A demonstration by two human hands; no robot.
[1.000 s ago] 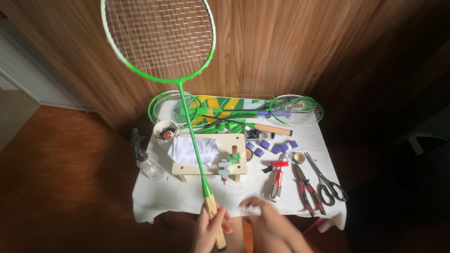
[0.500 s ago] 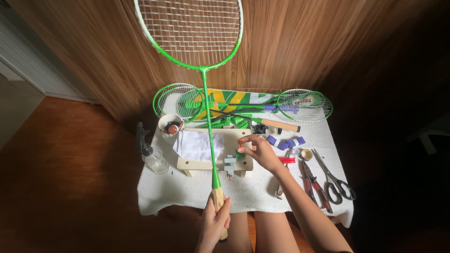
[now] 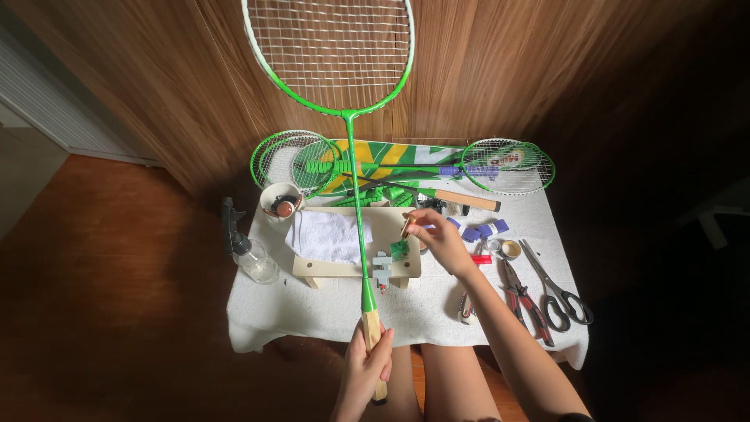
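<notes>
My left hand (image 3: 366, 369) grips the bare wooden handle of a green badminton racket (image 3: 355, 203), which stands nearly upright with its strung head high against the wooden wall. My right hand (image 3: 436, 241) hovers over the right end of a low wooden stand (image 3: 344, 267). Its fingers pinch a small brownish object (image 3: 406, 227) that I cannot make out. On the stand lie a folded white cloth (image 3: 324, 234) and a grey clamp with a green piece (image 3: 386, 264), just left of my right hand.
A white cloth covers the small table (image 3: 312, 316). Two more green rackets (image 3: 291, 160) (image 3: 508, 166) lie at the back. A spray bottle (image 3: 248, 252) and bowl (image 3: 281, 202) sit left. Purple rolls (image 3: 476, 231), pliers (image 3: 522, 301), scissors (image 3: 561, 293) and a knife (image 3: 467, 306) sit right.
My right hand left the handle area near my left hand and reached forward to the stand's right end. The racket stays upright in my left hand.
</notes>
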